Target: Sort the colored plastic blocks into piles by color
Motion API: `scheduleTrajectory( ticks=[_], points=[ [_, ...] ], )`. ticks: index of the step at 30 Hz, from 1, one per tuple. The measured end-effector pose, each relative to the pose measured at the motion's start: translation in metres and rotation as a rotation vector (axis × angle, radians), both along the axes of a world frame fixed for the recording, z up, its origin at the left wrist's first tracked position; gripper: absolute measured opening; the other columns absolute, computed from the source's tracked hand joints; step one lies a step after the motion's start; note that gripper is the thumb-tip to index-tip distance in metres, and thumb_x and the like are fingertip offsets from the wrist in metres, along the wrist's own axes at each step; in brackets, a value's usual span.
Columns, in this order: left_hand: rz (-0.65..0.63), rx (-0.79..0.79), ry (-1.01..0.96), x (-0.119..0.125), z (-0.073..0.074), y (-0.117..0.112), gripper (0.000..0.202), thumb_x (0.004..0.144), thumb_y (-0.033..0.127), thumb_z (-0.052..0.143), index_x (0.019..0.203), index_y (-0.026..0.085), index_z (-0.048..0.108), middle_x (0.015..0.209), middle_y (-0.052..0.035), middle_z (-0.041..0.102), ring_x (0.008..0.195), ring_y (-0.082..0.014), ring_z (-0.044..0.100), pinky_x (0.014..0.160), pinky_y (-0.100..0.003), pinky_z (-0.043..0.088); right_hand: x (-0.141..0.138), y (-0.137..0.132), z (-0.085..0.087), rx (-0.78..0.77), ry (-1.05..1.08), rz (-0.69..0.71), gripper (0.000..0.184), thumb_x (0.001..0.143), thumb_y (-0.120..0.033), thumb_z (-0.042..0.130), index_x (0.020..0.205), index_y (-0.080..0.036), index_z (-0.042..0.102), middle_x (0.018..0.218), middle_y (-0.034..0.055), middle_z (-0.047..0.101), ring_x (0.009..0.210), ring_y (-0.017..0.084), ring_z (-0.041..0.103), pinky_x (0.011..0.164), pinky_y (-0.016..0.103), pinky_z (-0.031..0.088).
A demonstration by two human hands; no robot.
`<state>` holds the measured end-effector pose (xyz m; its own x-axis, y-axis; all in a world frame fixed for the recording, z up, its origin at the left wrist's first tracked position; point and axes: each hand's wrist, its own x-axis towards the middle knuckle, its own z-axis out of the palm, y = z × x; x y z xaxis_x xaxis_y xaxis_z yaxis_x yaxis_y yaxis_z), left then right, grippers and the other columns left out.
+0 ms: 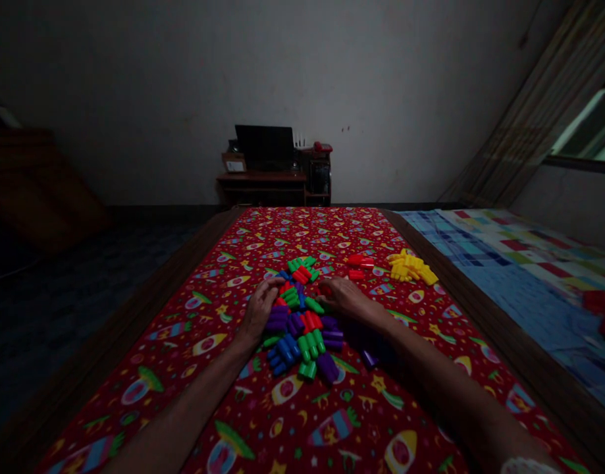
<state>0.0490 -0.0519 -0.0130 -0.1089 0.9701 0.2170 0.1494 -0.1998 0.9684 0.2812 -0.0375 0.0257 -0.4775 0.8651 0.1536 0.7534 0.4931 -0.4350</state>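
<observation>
A heap of small plastic blocks (302,322) in purple, green, red and blue lies in the middle of a table under a red patterned cloth (243,401). My left hand (259,309) rests on the heap's left side, fingers curled over purple and red pieces. My right hand (345,296) lies on the heap's right edge, its fingertips pinched on a red block (324,288). A separate pile of yellow blocks (411,266) sits further back to the right, with three loose red blocks (360,262) beside it.
The table's wooden edge (480,309) runs along the right, beside a bed with a blue patchwork cover (519,263). A desk with a dark monitor (265,148) stands against the far wall. The room is dim. A curtain (539,112) hangs at the right.
</observation>
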Motion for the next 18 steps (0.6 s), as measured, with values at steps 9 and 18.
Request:
scheduleTrajectory(
  ticks=[9, 18],
  points=[
    [-0.151, 0.183, 0.194, 0.006, 0.013, -0.007, 0.043, 0.083, 0.056, 0.050, 0.091, 0.021, 0.073, 0.112, -0.0104, 0.068, 0.113, -0.0286, 0.058, 0.107, -0.044, 0.039, -0.011, 0.011, 0.004, -0.192, 0.817, -0.093, 0.019, 0.074, -0.036, 0.065, 0.079, -0.018, 0.064, 0.072, -0.0004, 0.063, 0.068, 0.014, 0.058, 0.063, 0.025, 0.047],
    [-0.176, 0.216, 0.369, 0.015, 0.005, -0.015, 0.043, 0.084, 0.053, 0.055, 0.108, 0.020, 0.069, 0.112, -0.0090, 0.068, 0.109, -0.0278, 0.060, 0.101, -0.043, 0.045, -0.047, -0.014, 0.001, -0.243, 1.087, -0.037, 0.021, 0.070, -0.038, 0.069, 0.074, -0.020, 0.059, 0.071, -0.0008, 0.063, 0.068, 0.014, 0.060, 0.066, 0.026, 0.051]
  ],
)
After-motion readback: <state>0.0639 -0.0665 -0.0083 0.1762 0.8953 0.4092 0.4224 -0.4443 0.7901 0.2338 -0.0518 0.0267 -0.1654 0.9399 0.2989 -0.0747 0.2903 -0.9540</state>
